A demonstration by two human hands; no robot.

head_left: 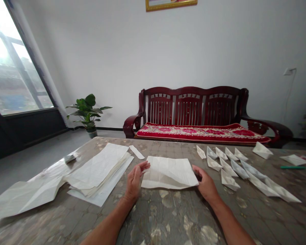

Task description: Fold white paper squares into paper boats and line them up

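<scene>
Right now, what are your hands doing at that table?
Left hand open, at the creased paper sheet, left edge. Right hand open, on its right edge. Paper stack left, folded paper boats right, both apart from the sheet.

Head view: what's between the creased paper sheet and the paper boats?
In the head view, the person's right hand lies there, at the right edge of the creased paper sheet, beside the paper boats.

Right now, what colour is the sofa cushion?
The sofa cushion is red with pink flowers, best seen in the head view.
</scene>
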